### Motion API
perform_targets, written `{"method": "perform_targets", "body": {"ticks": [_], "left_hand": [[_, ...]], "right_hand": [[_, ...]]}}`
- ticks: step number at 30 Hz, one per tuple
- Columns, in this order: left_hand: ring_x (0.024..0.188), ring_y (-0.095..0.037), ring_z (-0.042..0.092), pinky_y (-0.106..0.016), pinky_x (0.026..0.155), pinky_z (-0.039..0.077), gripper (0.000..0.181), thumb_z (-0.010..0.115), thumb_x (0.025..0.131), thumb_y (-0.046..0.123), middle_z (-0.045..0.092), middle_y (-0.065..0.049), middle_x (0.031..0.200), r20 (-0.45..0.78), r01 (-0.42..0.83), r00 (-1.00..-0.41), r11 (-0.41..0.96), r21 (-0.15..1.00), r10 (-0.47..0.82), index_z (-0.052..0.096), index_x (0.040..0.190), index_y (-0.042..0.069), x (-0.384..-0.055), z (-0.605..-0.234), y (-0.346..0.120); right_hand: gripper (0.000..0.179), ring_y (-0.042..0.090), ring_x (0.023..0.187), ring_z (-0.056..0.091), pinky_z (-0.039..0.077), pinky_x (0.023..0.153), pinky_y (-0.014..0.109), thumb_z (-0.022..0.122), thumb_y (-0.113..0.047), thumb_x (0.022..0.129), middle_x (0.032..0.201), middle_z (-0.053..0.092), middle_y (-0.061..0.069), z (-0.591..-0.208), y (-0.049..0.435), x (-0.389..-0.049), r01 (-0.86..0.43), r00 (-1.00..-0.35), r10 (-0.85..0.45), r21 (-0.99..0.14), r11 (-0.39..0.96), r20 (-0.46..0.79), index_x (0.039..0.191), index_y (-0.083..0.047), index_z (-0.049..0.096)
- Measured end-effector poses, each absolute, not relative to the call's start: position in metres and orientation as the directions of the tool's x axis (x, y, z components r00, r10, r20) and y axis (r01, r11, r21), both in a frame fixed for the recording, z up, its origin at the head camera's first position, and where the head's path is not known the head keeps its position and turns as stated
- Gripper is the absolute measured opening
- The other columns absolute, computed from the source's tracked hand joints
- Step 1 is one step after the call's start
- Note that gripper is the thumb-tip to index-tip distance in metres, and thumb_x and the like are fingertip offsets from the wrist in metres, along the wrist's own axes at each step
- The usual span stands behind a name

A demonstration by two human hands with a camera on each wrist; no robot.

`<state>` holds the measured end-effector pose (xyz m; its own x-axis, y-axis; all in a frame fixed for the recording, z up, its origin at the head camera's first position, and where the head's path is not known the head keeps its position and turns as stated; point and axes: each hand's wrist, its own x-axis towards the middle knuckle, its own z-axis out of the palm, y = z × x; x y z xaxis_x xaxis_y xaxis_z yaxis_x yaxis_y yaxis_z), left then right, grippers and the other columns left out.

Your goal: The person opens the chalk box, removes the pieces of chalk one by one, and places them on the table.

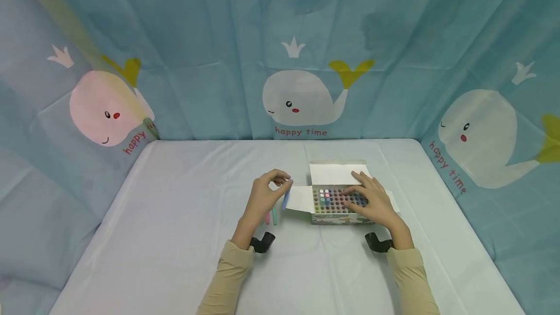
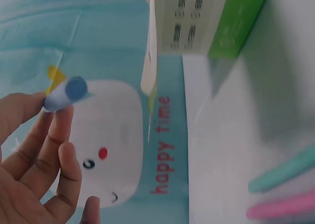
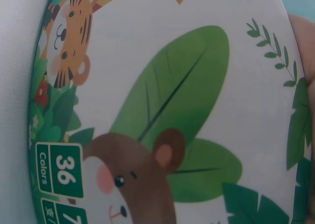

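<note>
My left hand [image 1: 267, 196] pinches a blue crayon [image 1: 286, 199] between thumb and fingertips, just left of the box's side flap. In the left wrist view the crayon [image 2: 66, 93] points its round blue end towards the camera. An open cardboard box [image 1: 343, 218] holds rows of round slots, with several white, pink, green and blue crayon ends [image 1: 325, 197] showing at its left part. Over the box's right part lies my right hand [image 1: 374, 203], fingers spread. Its fingertips are near the slots; whether they touch anything there is hidden. The right wrist view shows the printed box front [image 3: 162, 86].
A pink crayon [image 1: 268, 218] and a green crayon [image 1: 274, 216] lie on the white tablecloth [image 1: 183, 218] beside the left forearm. The box's raised lid [image 1: 332, 173] and left side flap [image 1: 301, 198] stick out. Blue whale-print curtains [image 1: 197, 101] surround the table.
</note>
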<state>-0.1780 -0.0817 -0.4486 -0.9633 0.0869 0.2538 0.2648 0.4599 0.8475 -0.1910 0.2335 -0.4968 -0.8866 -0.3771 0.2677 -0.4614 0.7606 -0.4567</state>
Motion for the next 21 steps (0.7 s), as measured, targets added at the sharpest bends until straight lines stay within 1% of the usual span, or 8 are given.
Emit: {"method": "perform_targets", "body": {"ticks": [6, 8, 11, 15, 18, 20, 21], "left_hand": [[0.083, -0.013, 0.056, -0.032, 0.071, 0.046, 0.016, 0.066, 0.086, 0.029, 0.065, 0.006, 0.083, 0.2, 0.208, -0.978, 0.461, 0.863, 0.066, 0.067, 0.098, 0.019, -0.181, -0.453, -0.097], [0.084, -0.013, 0.056, -0.032, 0.071, 0.046, 0.018, 0.066, 0.086, 0.028, 0.065, 0.005, 0.083, 0.185, 0.192, -0.981, 0.464, 0.865, 0.062, 0.067, 0.099, 0.016, -0.183, -0.455, -0.101], [0.084, -0.014, 0.056, -0.031, 0.071, 0.046, 0.017, 0.066, 0.086, 0.029, 0.065, 0.004, 0.084, 0.165, 0.168, -0.985, 0.478, 0.862, 0.049, 0.067, 0.099, 0.018, -0.185, -0.457, -0.108], [0.083, -0.014, 0.056, -0.029, 0.068, 0.046, 0.014, 0.067, 0.086, 0.03, 0.066, 0.004, 0.084, 0.141, 0.133, -0.99, 0.513, 0.848, 0.023, 0.067, 0.097, 0.02, -0.189, -0.461, -0.117], [0.08, -0.014, 0.057, -0.03, 0.065, 0.046, 0.014, 0.067, 0.085, 0.03, 0.066, 0.003, 0.083, 0.118, 0.097, -0.993, 0.555, 0.827, -0.003, 0.067, 0.095, 0.02, -0.191, -0.465, -0.123], [0.078, -0.014, 0.058, -0.032, 0.067, 0.047, 0.015, 0.067, 0.085, 0.03, 0.067, 0.002, 0.083, 0.109, 0.077, -0.994, 0.592, 0.802, -0.019, 0.068, 0.095, 0.019, -0.193, -0.468, -0.127], [0.077, -0.014, 0.059, -0.035, 0.072, 0.046, 0.015, 0.067, 0.085, 0.03, 0.067, 0.002, 0.083, 0.104, 0.066, -0.994, 0.612, 0.788, -0.027, 0.068, 0.094, 0.018, -0.194, -0.469, -0.129]], "right_hand": [[0.025, 0.038, 0.138, 0.019, 0.005, 0.112, 0.054, 0.071, -0.042, 0.078, 0.147, 0.032, 0.014, -0.498, 0.234, -0.191, -0.454, -0.891, -0.379, -0.462, 0.762, 0.25, 0.098, -0.028, 0.066], [0.025, 0.038, 0.138, 0.019, 0.006, 0.111, 0.056, 0.071, -0.042, 0.078, 0.147, 0.033, 0.014, -0.497, 0.234, -0.191, -0.457, -0.889, -0.38, -0.456, 0.764, 0.254, 0.098, -0.028, 0.066], [0.025, 0.039, 0.138, 0.02, 0.008, 0.11, 0.058, 0.072, -0.041, 0.077, 0.147, 0.033, 0.014, -0.497, 0.234, -0.192, -0.463, -0.886, -0.383, -0.446, 0.766, 0.261, 0.098, -0.028, 0.066], [0.026, 0.039, 0.137, 0.021, 0.01, 0.109, 0.058, 0.073, -0.04, 0.076, 0.146, 0.034, 0.016, -0.496, 0.234, -0.192, -0.466, -0.884, -0.383, -0.438, 0.769, 0.268, 0.098, -0.026, 0.066], [0.026, 0.038, 0.137, 0.021, 0.009, 0.11, 0.058, 0.073, -0.04, 0.076, 0.146, 0.034, 0.015, -0.496, 0.234, -0.192, -0.459, -0.888, -0.379, -0.444, 0.77, 0.26, 0.098, -0.026, 0.066], [0.026, 0.038, 0.138, 0.02, 0.009, 0.11, 0.057, 0.072, -0.041, 0.077, 0.147, 0.033, 0.015, -0.496, 0.234, -0.192, -0.454, -0.891, -0.377, -0.449, 0.769, 0.254, 0.098, -0.027, 0.066], [0.026, 0.038, 0.138, 0.02, 0.008, 0.11, 0.057, 0.072, -0.041, 0.077, 0.147, 0.033, 0.015, -0.496, 0.234, -0.192, -0.453, -0.891, -0.377, -0.452, 0.769, 0.251, 0.098, -0.027, 0.066]]}}
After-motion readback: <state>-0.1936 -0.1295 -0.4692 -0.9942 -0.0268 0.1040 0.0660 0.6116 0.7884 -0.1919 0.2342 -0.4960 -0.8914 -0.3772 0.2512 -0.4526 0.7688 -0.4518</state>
